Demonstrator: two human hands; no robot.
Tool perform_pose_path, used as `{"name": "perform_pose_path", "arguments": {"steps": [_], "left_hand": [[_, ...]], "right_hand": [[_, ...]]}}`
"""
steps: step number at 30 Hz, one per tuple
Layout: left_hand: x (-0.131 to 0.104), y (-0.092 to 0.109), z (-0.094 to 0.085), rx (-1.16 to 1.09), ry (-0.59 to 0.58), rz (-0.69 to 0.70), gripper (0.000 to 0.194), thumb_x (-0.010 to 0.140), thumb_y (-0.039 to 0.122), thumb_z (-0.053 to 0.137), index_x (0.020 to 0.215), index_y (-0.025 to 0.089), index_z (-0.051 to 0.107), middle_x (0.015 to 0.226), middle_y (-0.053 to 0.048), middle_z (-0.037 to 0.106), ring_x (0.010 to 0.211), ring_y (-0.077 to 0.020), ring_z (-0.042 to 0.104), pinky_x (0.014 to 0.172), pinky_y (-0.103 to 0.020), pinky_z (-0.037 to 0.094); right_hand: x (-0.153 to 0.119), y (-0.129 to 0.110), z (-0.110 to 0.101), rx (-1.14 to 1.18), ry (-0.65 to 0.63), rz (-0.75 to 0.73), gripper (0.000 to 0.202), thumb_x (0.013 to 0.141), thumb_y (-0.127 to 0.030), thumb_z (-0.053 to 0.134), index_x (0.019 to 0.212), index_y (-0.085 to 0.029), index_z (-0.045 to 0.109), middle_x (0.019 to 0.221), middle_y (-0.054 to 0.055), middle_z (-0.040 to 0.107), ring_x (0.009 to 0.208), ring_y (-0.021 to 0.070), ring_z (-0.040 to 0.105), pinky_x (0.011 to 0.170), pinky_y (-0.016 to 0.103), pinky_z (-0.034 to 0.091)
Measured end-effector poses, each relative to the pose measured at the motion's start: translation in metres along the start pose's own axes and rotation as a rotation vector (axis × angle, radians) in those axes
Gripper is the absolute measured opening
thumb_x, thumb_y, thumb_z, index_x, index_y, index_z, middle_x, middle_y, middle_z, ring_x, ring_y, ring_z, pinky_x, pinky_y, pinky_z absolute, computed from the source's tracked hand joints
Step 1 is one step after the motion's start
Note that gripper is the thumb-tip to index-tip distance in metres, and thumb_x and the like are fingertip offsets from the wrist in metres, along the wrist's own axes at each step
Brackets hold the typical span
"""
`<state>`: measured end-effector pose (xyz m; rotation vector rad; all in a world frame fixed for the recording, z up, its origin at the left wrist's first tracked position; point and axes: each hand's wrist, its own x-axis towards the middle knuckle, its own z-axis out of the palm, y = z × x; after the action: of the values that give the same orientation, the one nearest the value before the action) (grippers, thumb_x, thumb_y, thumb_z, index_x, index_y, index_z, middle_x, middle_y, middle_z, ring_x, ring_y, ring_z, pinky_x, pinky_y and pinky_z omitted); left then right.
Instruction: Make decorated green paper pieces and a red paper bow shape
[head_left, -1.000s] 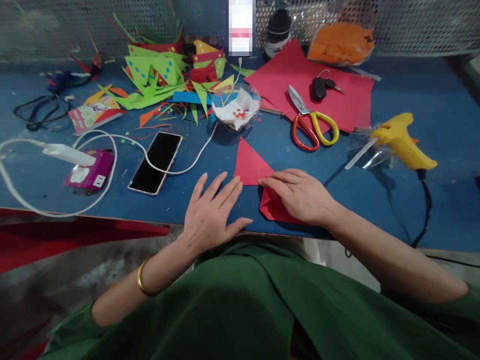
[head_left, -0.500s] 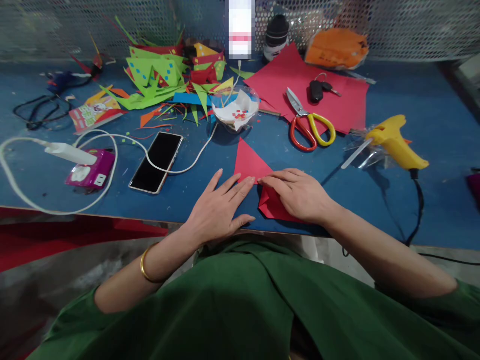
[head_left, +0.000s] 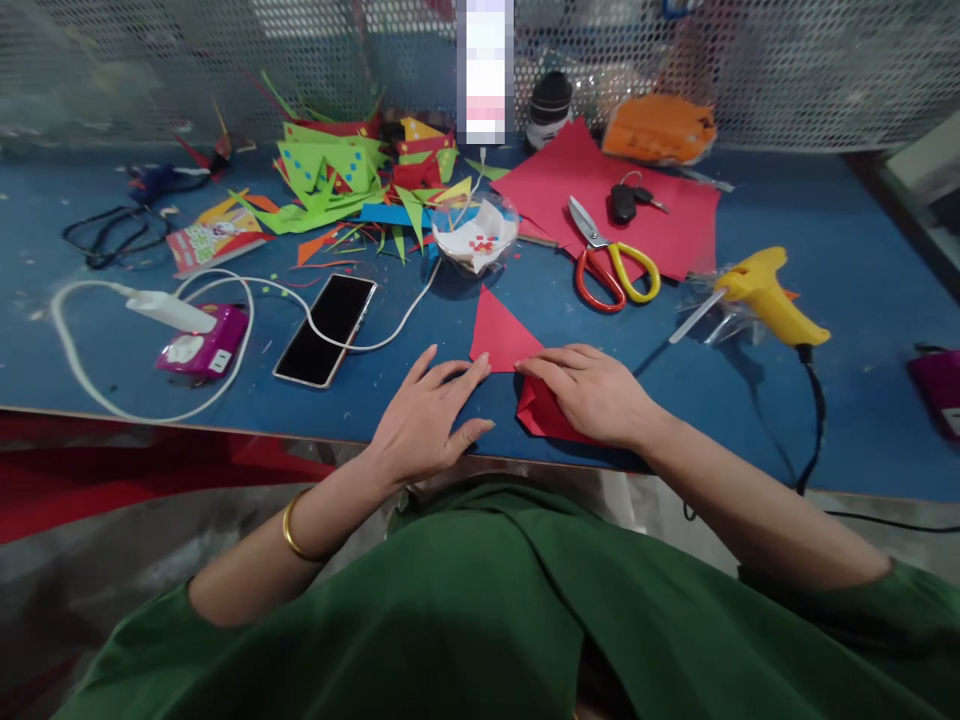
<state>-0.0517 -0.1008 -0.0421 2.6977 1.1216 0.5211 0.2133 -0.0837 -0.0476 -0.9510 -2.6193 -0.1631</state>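
Observation:
A folded sheet of red paper lies at the front edge of the blue table, one pointed corner aimed away from me. My right hand rests over its right part, fingers together and pressing down on the fold; the palm hides some of the paper. My left hand is spread flat on the table, with its fingertips at the paper's left edge. Beyond the paper stands a clear bowl holding white paper and small red bits. Scissors with one red and one yellow handle lie to the right.
Larger red sheets lie behind the scissors, with keys on top. A yellow glue gun is at right, its cord running off the front edge. At left are a phone, white cable and purple socket box. Green paper cutouts pile up behind.
My left hand has slid slightly left, its fingertips drawing back from the middle of the paper. My right hand stays on the fold. The camera view has shifted a little.

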Motion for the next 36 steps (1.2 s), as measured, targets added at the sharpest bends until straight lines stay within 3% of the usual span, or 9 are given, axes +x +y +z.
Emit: {"name": "perform_pose_path", "arguments": {"steps": [4, 7, 10, 15, 18, 22, 26, 30, 36], "left_hand": [[0.002, -0.004, 0.001, -0.138, 0.259, -0.367, 0.04, 0.098, 0.03, 0.054, 0.136, 0.019, 0.055, 0.114, -0.007, 0.076, 0.109, -0.0215, 0.068, 0.101, -0.041, 0.051], [0.017, -0.008, 0.002, -0.106, 0.236, -0.507, 0.032, 0.088, 0.03, 0.068, 0.117, 0.018, 0.065, 0.104, -0.008, 0.074, 0.094, -0.0226, 0.069, 0.088, -0.04, 0.054], [0.037, -0.01, 0.004, -0.044, 0.154, -0.516, 0.036, 0.081, 0.043, 0.076, 0.105, 0.017, 0.067, 0.099, -0.01, 0.071, 0.092, -0.026, 0.066, 0.084, -0.042, 0.053], [0.053, -0.009, 0.01, -0.029, 0.156, -0.532, 0.048, 0.07, 0.054, 0.084, 0.096, 0.019, 0.066, 0.099, -0.01, 0.07, 0.092, -0.0279, 0.063, 0.083, -0.042, 0.05], [0.051, -0.009, 0.014, -0.027, 0.172, -0.512, 0.045, 0.072, 0.054, 0.082, 0.096, 0.02, 0.065, 0.099, -0.009, 0.069, 0.094, -0.0281, 0.062, 0.083, -0.042, 0.049], [0.047, -0.011, 0.015, -0.049, 0.191, -0.496, 0.042, 0.075, 0.052, 0.081, 0.098, 0.02, 0.066, 0.099, -0.008, 0.069, 0.094, -0.027, 0.062, 0.084, -0.041, 0.048], [0.048, -0.011, 0.012, -0.076, 0.171, -0.484, 0.04, 0.076, 0.049, 0.081, 0.099, 0.02, 0.068, 0.1, -0.008, 0.07, 0.093, -0.0271, 0.062, 0.083, -0.041, 0.048], [0.049, -0.011, 0.01, -0.096, 0.147, -0.488, 0.035, 0.077, 0.045, 0.081, 0.098, 0.02, 0.068, 0.1, -0.008, 0.071, 0.094, -0.0275, 0.064, 0.082, -0.041, 0.049], [0.051, -0.01, 0.009, -0.139, 0.155, -0.487, 0.034, 0.077, 0.038, 0.081, 0.101, 0.022, 0.064, 0.101, -0.008, 0.074, 0.097, -0.0281, 0.065, 0.085, -0.044, 0.049]], "right_hand": [[0.0, 0.0, 0.001, 0.03, -0.029, 0.041, 0.037, 0.095, -0.007, 0.042, 0.123, -0.011, 0.065, 0.118, 0.015, 0.074, 0.105, 0.0233, 0.07, 0.09, 0.038, 0.055], [-0.001, 0.001, 0.002, 0.115, -0.035, 0.097, 0.042, 0.09, -0.003, 0.042, 0.124, -0.015, 0.064, 0.122, 0.013, 0.073, 0.109, 0.0235, 0.069, 0.093, 0.04, 0.055], [-0.001, 0.004, 0.001, 0.231, -0.022, 0.137, 0.05, 0.085, 0.0, 0.041, 0.127, -0.017, 0.062, 0.123, 0.01, 0.074, 0.114, 0.0228, 0.068, 0.096, 0.041, 0.054], [0.0, 0.004, -0.001, 0.458, 0.049, 0.23, 0.054, 0.083, -0.001, 0.042, 0.131, -0.022, 0.057, 0.122, 0.006, 0.075, 0.116, 0.0206, 0.067, 0.099, 0.042, 0.054], [0.005, 0.003, 0.001, 0.517, 0.119, 0.452, 0.042, 0.089, -0.01, 0.048, 0.127, -0.022, 0.058, 0.121, 0.007, 0.075, 0.113, 0.0206, 0.07, 0.098, 0.041, 0.055], [0.02, 0.005, 0.006, 0.403, 0.088, 0.726, 0.031, 0.088, -0.026, 0.062, 0.118, -0.019, 0.063, 0.108, 0.009, 0.077, 0.098, 0.0236, 0.073, 0.084, 0.04, 0.059], [0.04, 0.009, 0.014, 0.303, 0.04, 0.788, 0.027, 0.082, -0.036, 0.07, 0.103, -0.018, 0.068, 0.097, 0.011, 0.074, 0.08, 0.0239, 0.07, 0.071, 0.038, 0.056], [0.056, 0.012, 0.022, 0.264, 0.016, 0.823, 0.021, 0.078, -0.04, 0.074, 0.085, -0.021, 0.07, 0.088, 0.008, 0.071, 0.075, 0.0212, 0.066, 0.066, 0.034, 0.053], [0.065, 0.015, 0.031, 0.305, 0.018, 0.823, 0.018, 0.076, -0.039, 0.076, 0.078, -0.022, 0.071, 0.087, 0.006, 0.068, 0.072, 0.0184, 0.064, 0.066, 0.033, 0.051]]}}
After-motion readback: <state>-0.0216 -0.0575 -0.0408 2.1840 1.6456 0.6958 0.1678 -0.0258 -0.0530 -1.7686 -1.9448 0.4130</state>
